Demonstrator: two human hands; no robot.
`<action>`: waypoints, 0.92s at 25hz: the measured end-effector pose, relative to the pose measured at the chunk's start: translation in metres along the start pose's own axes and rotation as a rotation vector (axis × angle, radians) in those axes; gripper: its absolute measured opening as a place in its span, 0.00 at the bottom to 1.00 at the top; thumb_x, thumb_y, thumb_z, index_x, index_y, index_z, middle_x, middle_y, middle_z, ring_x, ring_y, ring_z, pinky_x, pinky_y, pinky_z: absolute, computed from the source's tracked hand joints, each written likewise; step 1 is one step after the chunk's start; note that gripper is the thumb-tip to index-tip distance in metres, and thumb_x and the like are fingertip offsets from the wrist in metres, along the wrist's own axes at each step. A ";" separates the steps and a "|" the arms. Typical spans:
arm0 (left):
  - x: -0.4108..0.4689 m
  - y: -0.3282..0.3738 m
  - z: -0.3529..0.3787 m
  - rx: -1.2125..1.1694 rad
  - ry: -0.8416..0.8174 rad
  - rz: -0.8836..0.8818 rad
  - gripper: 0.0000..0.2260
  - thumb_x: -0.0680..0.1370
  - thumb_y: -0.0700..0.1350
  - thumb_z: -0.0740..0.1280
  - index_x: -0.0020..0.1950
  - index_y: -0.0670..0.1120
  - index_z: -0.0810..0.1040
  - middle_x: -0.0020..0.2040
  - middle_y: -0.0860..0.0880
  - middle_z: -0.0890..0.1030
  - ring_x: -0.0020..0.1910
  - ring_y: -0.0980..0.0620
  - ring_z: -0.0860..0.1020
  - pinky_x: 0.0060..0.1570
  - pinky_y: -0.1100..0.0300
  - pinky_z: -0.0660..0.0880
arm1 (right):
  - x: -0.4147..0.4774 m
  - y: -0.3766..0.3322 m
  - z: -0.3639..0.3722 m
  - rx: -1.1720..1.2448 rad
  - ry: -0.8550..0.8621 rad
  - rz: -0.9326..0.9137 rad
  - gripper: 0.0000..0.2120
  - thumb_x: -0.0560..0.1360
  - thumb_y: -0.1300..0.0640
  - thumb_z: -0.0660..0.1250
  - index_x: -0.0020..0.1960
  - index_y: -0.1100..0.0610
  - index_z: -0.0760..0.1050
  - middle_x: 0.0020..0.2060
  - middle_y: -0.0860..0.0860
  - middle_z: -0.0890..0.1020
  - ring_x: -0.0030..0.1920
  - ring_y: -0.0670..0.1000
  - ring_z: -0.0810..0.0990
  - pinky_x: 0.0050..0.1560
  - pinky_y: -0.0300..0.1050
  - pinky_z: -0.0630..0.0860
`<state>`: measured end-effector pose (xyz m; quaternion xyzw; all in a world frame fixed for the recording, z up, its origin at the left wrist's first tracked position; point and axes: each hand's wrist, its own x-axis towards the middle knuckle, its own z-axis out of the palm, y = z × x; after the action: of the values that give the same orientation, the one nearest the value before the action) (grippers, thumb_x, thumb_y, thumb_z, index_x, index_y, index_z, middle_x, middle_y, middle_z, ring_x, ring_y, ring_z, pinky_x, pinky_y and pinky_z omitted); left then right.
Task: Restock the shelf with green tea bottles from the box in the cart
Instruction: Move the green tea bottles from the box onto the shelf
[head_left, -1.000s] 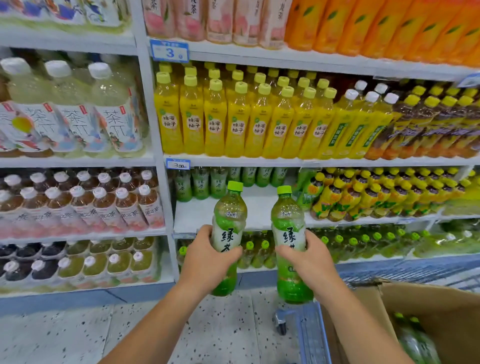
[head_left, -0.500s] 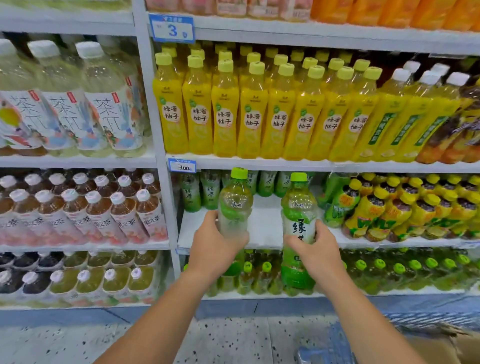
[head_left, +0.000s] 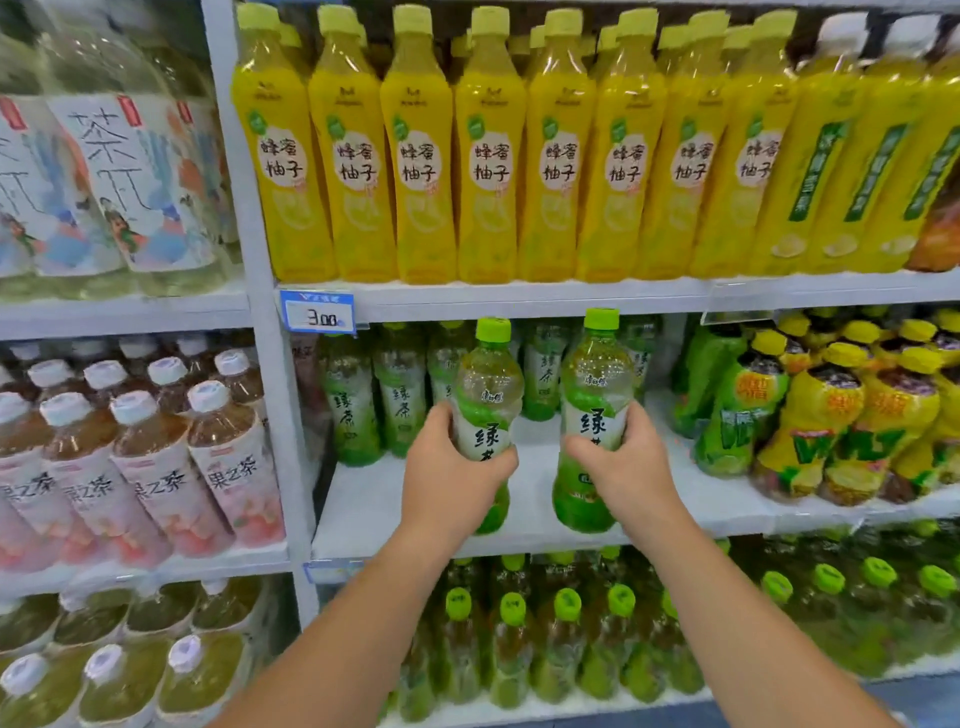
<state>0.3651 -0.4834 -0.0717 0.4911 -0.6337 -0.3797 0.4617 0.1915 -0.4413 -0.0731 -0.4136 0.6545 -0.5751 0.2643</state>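
My left hand (head_left: 451, 470) grips one green tea bottle (head_left: 485, 400) by its white label. My right hand (head_left: 621, 462) grips a second green tea bottle (head_left: 592, 395), which stands slightly higher. Both bottles are upright with green caps, held over the front part of the white middle shelf (head_left: 363, 509). Whether their bases touch the shelf I cannot tell. Behind them, several more green tea bottles (head_left: 353, 410) stand in a row at the back of the same shelf. The cart and box are out of view.
Yellow honey-pomelo bottles (head_left: 488, 156) fill the shelf above, with a 3.00 price tag (head_left: 318, 312) on its edge. Yellow-wrapped drinks (head_left: 826, 415) crowd the right of the middle shelf. Pink-labelled tea (head_left: 156, 467) stands left of the upright post. Green-capped bottles (head_left: 566, 649) fill the shelf below.
Both hands have carried their bottles up and forward, from in front of the shelving to over the middle shelf. The view has moved closer, and the box has dropped out of sight.
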 end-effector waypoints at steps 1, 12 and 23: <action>0.003 -0.011 0.005 -0.021 0.013 0.013 0.16 0.69 0.40 0.78 0.47 0.54 0.75 0.40 0.57 0.82 0.36 0.67 0.79 0.33 0.74 0.74 | 0.003 0.009 0.005 0.010 0.006 -0.015 0.18 0.71 0.59 0.75 0.57 0.47 0.74 0.46 0.47 0.83 0.46 0.49 0.84 0.47 0.51 0.82; 0.019 -0.081 0.037 -0.183 0.023 0.184 0.17 0.71 0.45 0.78 0.54 0.58 0.77 0.46 0.61 0.84 0.44 0.65 0.82 0.48 0.57 0.82 | 0.021 0.075 0.028 0.102 0.031 -0.180 0.21 0.72 0.64 0.73 0.60 0.48 0.72 0.49 0.47 0.83 0.49 0.47 0.82 0.47 0.44 0.79; 0.012 -0.109 0.031 0.133 -0.023 0.299 0.21 0.72 0.49 0.77 0.62 0.56 0.75 0.55 0.57 0.72 0.50 0.67 0.73 0.45 0.73 0.71 | 0.025 0.116 0.009 -0.299 -0.235 -0.217 0.27 0.74 0.39 0.68 0.69 0.41 0.63 0.65 0.44 0.74 0.67 0.47 0.72 0.70 0.54 0.71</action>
<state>0.3639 -0.5196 -0.1801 0.4164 -0.7288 -0.2694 0.4722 0.1586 -0.4676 -0.1840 -0.5804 0.6488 -0.4447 0.2108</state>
